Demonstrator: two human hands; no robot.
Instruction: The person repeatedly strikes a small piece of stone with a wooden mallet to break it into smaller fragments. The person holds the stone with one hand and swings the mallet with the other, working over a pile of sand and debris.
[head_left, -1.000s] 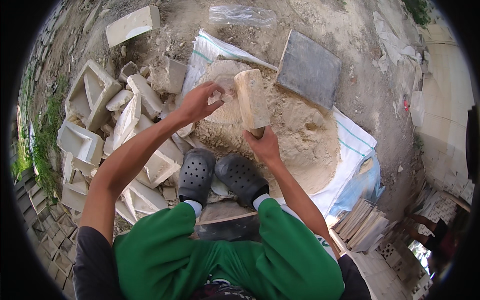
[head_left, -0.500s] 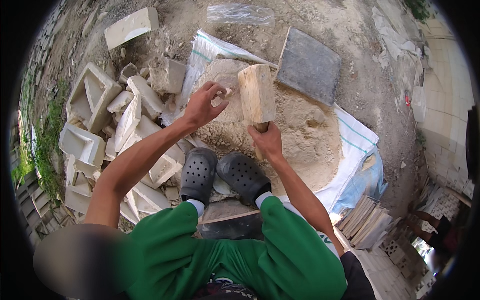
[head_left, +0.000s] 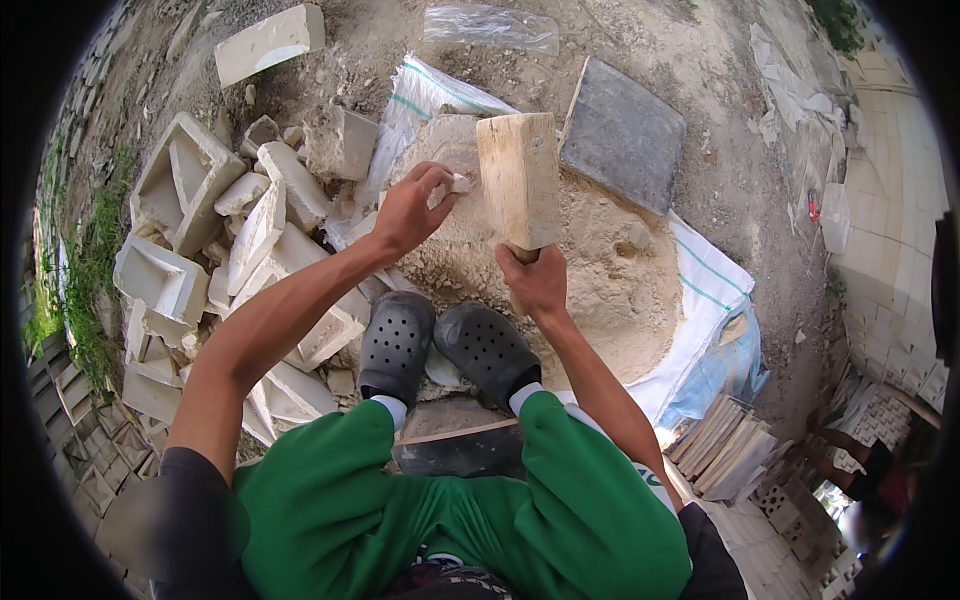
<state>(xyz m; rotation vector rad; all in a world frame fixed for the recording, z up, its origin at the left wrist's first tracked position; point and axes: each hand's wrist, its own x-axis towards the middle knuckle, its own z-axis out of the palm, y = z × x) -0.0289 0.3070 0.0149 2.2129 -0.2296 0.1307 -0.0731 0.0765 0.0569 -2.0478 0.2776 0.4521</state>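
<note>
My right hand (head_left: 537, 280) is wrapped round the handle of a wooden mallet (head_left: 518, 180), whose thick block head stands above the fist. To its left, my left hand (head_left: 408, 212) pinches a small pale chunk (head_left: 460, 184) between thumb and fingertips, just left of the mallet head. Under both hands lies a heap of beige powder and crumbs (head_left: 625, 310) on a white woven sack (head_left: 708, 275) with green stripes. A dusty, paler mound or block surface (head_left: 440, 150) shows beneath the left fingers; its exact shape is partly hidden.
Broken pale cast pieces (head_left: 255, 235) are piled at the left. A dark square slab (head_left: 625, 135) lies beyond the powder, right of the mallet. My feet in grey clogs (head_left: 395, 345) stand at the heap's near edge. Thin slabs (head_left: 725, 447) are stacked at the lower right, near another person (head_left: 880, 475).
The mallet head has tipped slightly and its top sits a little higher. My left fingers have closed in on the small chunk. The view has shifted a little.
</note>
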